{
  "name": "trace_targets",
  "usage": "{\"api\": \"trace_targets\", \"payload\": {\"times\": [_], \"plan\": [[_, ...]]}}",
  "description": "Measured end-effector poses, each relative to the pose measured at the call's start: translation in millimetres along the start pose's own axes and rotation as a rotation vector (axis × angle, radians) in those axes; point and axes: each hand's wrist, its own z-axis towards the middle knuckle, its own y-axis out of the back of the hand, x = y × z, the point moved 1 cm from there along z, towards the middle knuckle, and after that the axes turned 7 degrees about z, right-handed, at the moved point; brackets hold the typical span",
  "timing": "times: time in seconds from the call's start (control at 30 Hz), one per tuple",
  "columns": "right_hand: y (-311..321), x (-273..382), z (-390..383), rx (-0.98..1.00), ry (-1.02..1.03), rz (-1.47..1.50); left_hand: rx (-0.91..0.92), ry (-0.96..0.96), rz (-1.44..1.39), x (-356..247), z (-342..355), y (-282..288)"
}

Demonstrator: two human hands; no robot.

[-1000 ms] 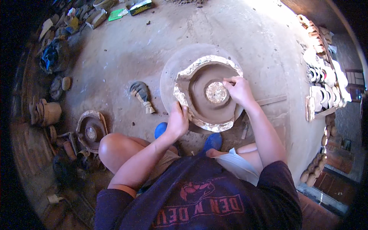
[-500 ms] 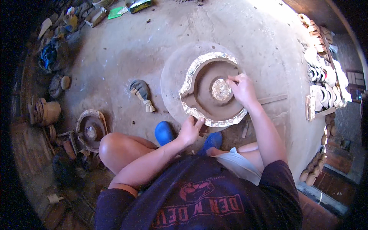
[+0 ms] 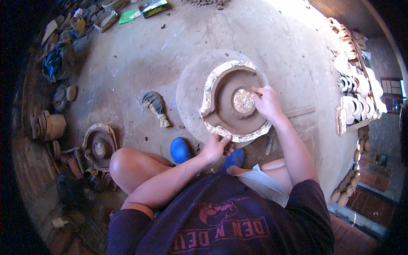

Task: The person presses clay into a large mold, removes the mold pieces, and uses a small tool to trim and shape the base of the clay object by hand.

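Dusty floor around disc | basin with pale hub on disc, towards its right edge | left hand: fingers bent at basin's near rim, unclear if gripping | right hand: fingers bent at hub's right side, unclear if gripping

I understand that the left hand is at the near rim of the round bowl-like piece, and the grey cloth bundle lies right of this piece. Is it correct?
One part is wrong: in the head view, the grey cloth bundle lies left of the round bowl-like piece, not right.
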Motion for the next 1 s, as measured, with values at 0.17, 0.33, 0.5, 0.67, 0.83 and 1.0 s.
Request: {"api": "trace_targets", "payload": {"times": [0.17,0.33,0.5,0.67,0.83,1.0], "plan": [[13,12,4,0.14,-0.103,0.117,-0.003,0.01,-0.025,0,-2,-2],[28,38,-20,0.264,-0.294,0.106,-0.029,0.014,-0.024,2,-4,-3],[6,-11,-14,0.099,-0.405,0.432,0.026,-0.008,0.033,8,4,-4],[4,8,-14,-0.093,-0.042,0.143,0.02,-0.059,0.035,16,6,-3],[-6,-5,-38,-0.174,0.018,-0.018,-0.012,-0.038,0.013,25,11,-7],[7,14,-64,-0.089,-0.539,0.543,-0.007,-0.013,0.024,26,10,-6]]}}
